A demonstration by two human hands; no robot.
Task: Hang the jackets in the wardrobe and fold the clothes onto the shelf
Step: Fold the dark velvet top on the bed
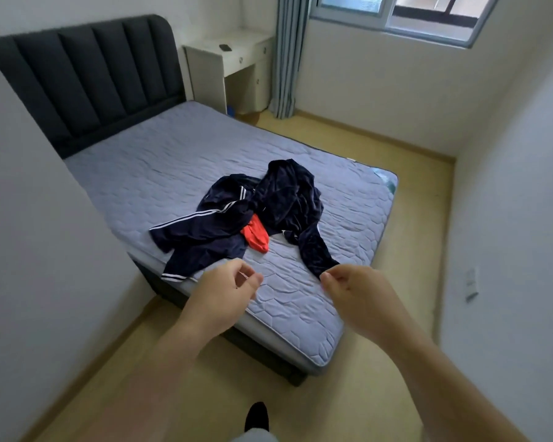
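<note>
Both hands were out over the foot of the bed (300, 314), reaching toward the pile. The left hand (219, 298) hovered with its fingers loosely curled and nothing in them, thumb and forefinger close together but empty. The right hand (358, 291) looked much the same, fingers half-curled, their tips right at the end of a dark sleeve (316, 253); whether they had pinched the cuff or only touched it could not be told from this angle.

The clothes lay in a heap on the grey quilted mattress, ahead of both hands. On the left sat a navy striped jacket (201, 228), white stripes down its arm, one hem with white bands hanging near the bed's edge, just beyond the left hand. On the right a dark velvety jacket (284, 193) was bunched up, and its sleeve ran in a long line from the heap down toward the person, ending at the right fingertips. An orange garment (256, 236) was wedged between the two jackets, partly under them.

So the relation that mattered: that sleeve's long axis pointed almost straight at the right hand, which was the nearer one to it; the left hand was nearer to the striped hem. By my reading nothing had been hung or folded yet. A pull on the cuff would probably drag the velvety jacket clear, though it overlapped the orange piece and might carry it along. No wardrobe showed here.
</note>
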